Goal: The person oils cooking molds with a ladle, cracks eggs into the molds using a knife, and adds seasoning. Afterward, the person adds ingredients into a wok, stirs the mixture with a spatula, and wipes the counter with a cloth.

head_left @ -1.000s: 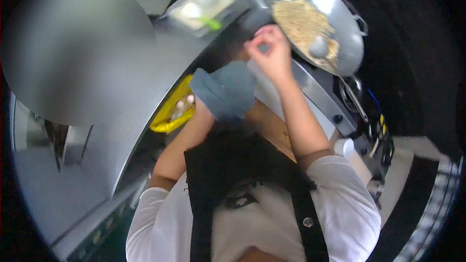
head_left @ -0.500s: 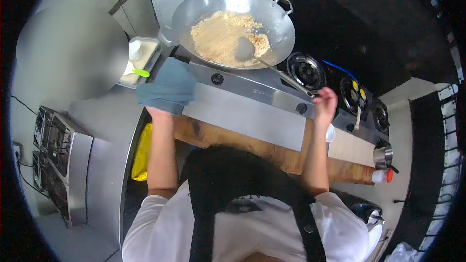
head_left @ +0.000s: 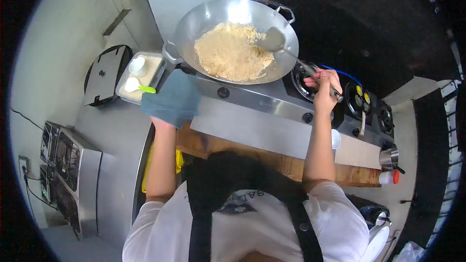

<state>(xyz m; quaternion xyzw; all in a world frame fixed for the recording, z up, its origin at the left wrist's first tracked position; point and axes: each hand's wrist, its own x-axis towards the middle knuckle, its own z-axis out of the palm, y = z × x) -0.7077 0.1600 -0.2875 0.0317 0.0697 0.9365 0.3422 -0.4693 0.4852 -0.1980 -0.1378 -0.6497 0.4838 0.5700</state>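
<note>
A blue-grey cloth covers most of my left hand, which holds it close to the left side of a large metal wok. Pale, crumbly food lies in the wok. My right hand is closed around the handle of a long ladle. The ladle's head is over the food's right edge, inside the wok.
At the left, a plastic container holds a white cup and a green-handled scoop. A small pan with yellow items sits on the right burner. A steel pot stands at the far right.
My view has swung toward the stove. My right hand, empty before, has moved up and taken hold of the ladle, whose head is now lifted off to the right. The cloth remains with my left hand.
</note>
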